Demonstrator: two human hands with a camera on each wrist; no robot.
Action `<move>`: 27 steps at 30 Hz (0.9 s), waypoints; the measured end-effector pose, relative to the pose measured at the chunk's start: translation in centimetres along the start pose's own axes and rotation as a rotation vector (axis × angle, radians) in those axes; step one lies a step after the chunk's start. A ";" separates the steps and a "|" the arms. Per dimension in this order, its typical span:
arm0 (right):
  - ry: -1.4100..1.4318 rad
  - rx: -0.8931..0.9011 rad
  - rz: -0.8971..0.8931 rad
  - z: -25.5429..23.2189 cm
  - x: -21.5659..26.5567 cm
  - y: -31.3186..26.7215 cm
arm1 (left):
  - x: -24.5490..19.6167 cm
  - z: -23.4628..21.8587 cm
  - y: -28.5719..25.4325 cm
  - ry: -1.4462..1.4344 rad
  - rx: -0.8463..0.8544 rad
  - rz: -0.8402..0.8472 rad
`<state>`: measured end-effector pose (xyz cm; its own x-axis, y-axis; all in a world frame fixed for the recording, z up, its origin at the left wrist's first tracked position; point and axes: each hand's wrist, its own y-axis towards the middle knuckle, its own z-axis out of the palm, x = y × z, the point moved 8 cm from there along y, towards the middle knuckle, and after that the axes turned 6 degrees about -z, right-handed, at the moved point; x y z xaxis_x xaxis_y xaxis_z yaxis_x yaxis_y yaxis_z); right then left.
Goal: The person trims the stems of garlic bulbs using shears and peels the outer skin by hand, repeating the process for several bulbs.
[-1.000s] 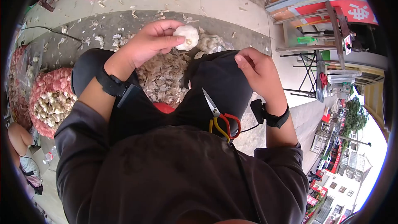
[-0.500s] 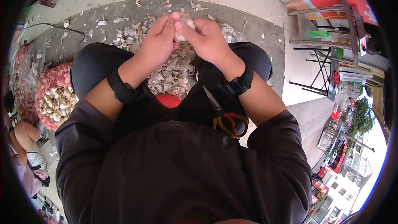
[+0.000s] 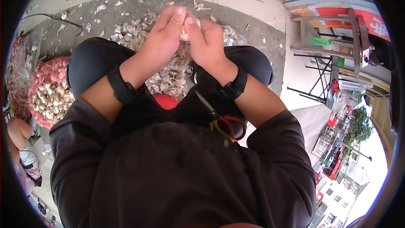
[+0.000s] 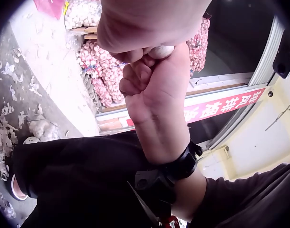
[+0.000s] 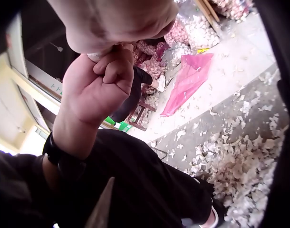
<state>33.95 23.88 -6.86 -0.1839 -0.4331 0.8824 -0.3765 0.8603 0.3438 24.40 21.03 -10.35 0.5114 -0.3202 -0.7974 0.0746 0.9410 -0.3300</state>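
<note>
A white garlic bulb (image 3: pixel 184 36) is held between both hands above the knees. My left hand (image 3: pixel 166 33) grips it from the left, fingers curled and thumb laid along its top. From the other side my right hand (image 3: pixel 207 42) holds the same bulb, its thumb pressing beside the left one. The palms and fingers hide most of the bulb; a pale part of the garlic (image 4: pixel 162 51) peeks out between the hands in the left wrist view. Scissors (image 3: pixel 216 116) with red and yellow handles lie at the lap, blades pointing away from the body.
Garlic skins (image 3: pixel 171 78) are heaped between the legs, with a red object (image 3: pixel 165 101) at their near edge. On the left stands a pink mesh sack (image 3: pixel 38 76) of garlic bulbs. A pink plastic sheet (image 5: pixel 190 78) lies on the floor, and a wooden frame (image 3: pixel 327 48) stands at right.
The right hand has moved from over the right knee to the garlic bulb, which the left hand held alone. Both hands now grip it, and the thumbs have shifted slightly over the last half second.
</note>
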 end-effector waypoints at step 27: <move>0.023 0.155 0.162 -1.0 1.0 0.3 | -3.7 -1.5 -0.3 0.079 -0.042 0.181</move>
<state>34.52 24.02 -5.59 -0.2332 -0.2853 0.9297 -0.4791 0.8656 0.1454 21.23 21.78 -8.10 0.4444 -0.1553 -0.8823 -0.0492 0.9791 -0.1971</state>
